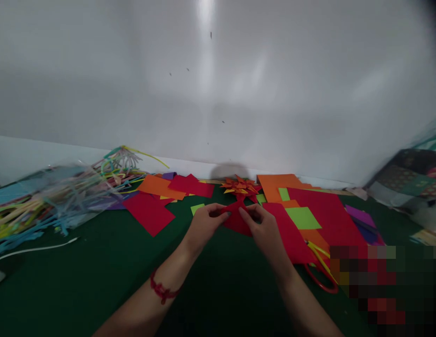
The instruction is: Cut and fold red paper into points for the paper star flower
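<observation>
Between my hands a small piece of red paper (pixel 238 224) is held up over the green table (pixel 218 290). My left hand (pixel 207 223) pinches its left side, thumb on the near face. On its right side my right hand (pixel 262 222) grips it the same way, thumb and fingers closed. The paper's upper edge looks folded to a point, though the exact fold is hard to make out. Just behind it sits a spiky folded-paper flower (pixel 240 185) in orange and red. A red bracelet (pixel 164 288) circles my left wrist.
Red sheets (pixel 149 213) and orange sheets (pixel 161 187) lie at left, beside a plastic bag of pipe cleaners (pixel 73 187). At right are a large red sheet (pixel 323 213), a green square (pixel 303 218) and red-handled scissors (pixel 323 281). A pale wall (pixel 218 93) stands behind. The lower right corner is pixelated.
</observation>
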Action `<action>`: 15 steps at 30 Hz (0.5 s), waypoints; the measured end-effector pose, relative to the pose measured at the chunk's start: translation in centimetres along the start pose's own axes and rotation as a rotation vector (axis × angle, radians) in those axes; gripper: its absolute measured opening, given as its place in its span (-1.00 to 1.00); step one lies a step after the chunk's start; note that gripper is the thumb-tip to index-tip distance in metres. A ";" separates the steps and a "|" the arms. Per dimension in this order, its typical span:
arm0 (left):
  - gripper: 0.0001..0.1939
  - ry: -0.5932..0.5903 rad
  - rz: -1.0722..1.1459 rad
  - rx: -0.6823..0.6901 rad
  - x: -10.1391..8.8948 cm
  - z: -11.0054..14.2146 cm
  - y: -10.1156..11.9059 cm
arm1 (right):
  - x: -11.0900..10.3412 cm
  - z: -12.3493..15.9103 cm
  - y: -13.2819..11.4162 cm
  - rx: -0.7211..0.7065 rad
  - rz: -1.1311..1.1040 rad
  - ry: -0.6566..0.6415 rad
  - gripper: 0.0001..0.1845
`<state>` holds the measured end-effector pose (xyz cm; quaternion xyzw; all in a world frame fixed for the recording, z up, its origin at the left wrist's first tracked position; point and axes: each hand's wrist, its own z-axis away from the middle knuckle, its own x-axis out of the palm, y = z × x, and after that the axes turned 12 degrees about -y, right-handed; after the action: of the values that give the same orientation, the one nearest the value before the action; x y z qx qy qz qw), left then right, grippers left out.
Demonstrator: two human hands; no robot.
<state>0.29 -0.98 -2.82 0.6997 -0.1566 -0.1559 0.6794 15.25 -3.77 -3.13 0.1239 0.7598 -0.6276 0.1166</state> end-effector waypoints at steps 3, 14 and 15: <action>-0.82 0.018 -0.050 0.033 0.0 0.0 -0.2 | -0.1 -0.2 0.3 0.025 -0.090 -0.040 -0.70; -0.76 -0.014 -0.052 0.054 0.1 -0.1 -0.5 | -0.5 -0.3 0.4 0.003 -0.007 -0.056 -0.70; -0.77 -0.005 -0.060 0.051 0.1 0.0 -0.4 | -0.5 -0.3 0.3 -0.009 0.009 -0.057 -0.71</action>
<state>0.36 -0.96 -3.26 0.7207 -0.1413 -0.1739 0.6560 15.85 -3.46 -3.19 0.1087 0.7585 -0.6267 0.1417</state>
